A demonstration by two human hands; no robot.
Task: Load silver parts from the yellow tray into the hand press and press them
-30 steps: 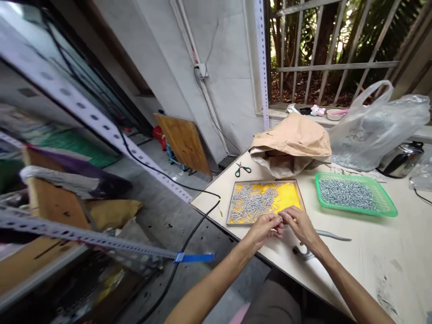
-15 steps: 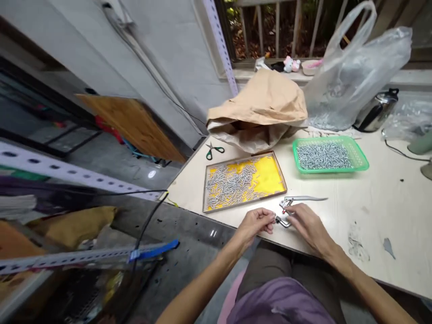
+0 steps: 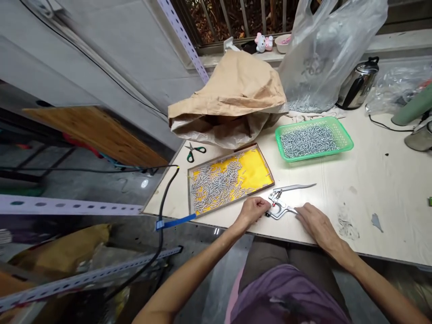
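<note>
Metal hand pliers (image 3: 278,213) with a curved C-shaped jaw, a spring and a small red part lie on the table near its front edge. My left hand (image 3: 251,212) is at the jaw end, thumb and fingers pinched together; whatever is between them is too small to make out. My right hand (image 3: 313,222) grips the end of the lower handle, while the long upper handle (image 3: 297,186) points right, untouched. Just beyond my left hand is a shallow tray (image 3: 232,204) with a yellow bottom, holding many small silvery metal pins (image 3: 216,184).
Farther right stands a green basket (image 3: 347,143) of similar metal pieces (image 3: 308,141). Green-handled scissors (image 3: 194,152) lie left of a crumpled paper bag (image 3: 236,85). A plastic bag (image 3: 324,63) and a kettle (image 3: 359,83) stand behind. A black cable (image 3: 164,198) hangs at the table's left edge.
My right hand has shifted from beside the red part to the lower handle's end, and the pliers' jaw now shows plainly. My left hand stays by the jaw. The camera view has shifted.
</note>
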